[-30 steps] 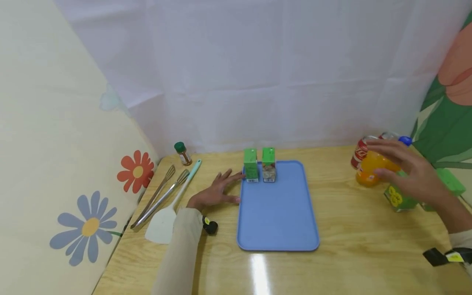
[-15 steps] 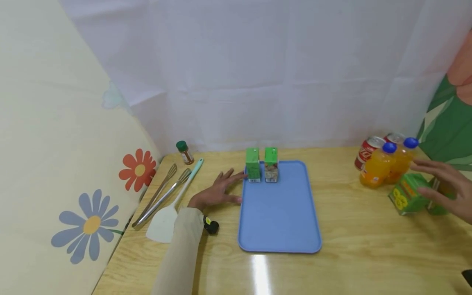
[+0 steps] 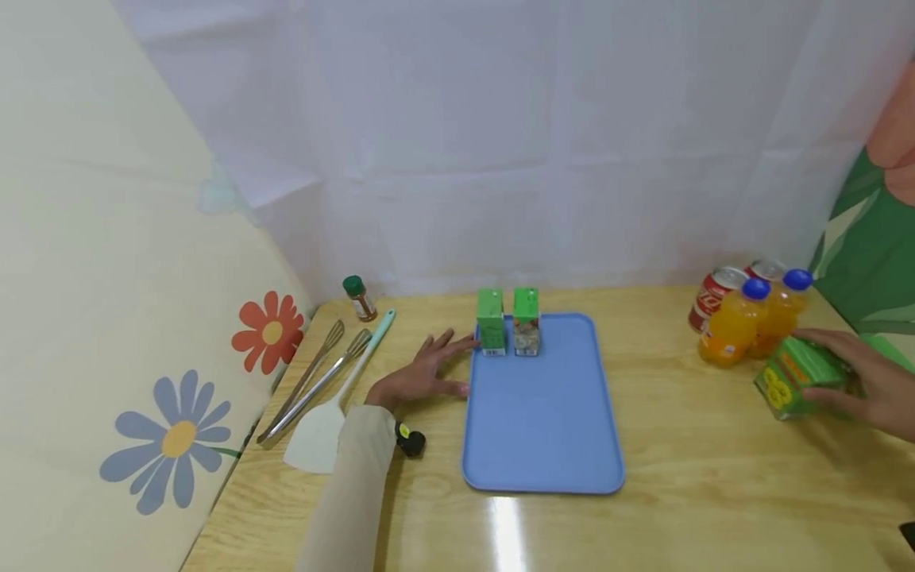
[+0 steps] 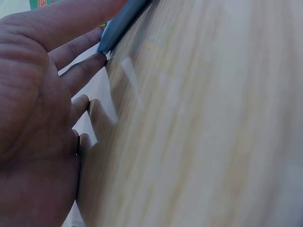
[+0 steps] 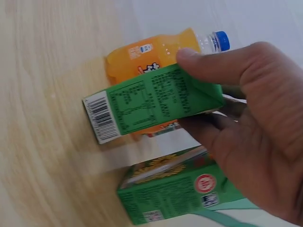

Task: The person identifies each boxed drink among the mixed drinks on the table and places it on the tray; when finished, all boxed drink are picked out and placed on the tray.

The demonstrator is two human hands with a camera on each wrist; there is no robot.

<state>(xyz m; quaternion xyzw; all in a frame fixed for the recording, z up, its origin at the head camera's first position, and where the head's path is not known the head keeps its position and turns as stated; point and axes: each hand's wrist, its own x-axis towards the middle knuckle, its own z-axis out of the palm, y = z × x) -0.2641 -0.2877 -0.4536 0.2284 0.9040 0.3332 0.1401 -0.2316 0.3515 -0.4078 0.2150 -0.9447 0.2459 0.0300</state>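
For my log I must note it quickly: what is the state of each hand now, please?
Left hand: open, at the edge of the blue rectangular tray.
Right hand: closed, holding a green box-shaped drink carton.

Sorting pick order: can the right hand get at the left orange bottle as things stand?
Probably not: the right hand has its grip on a green carton, which is between it and the left orange bottle. With that carton aside, the bottle looks close and reachable.
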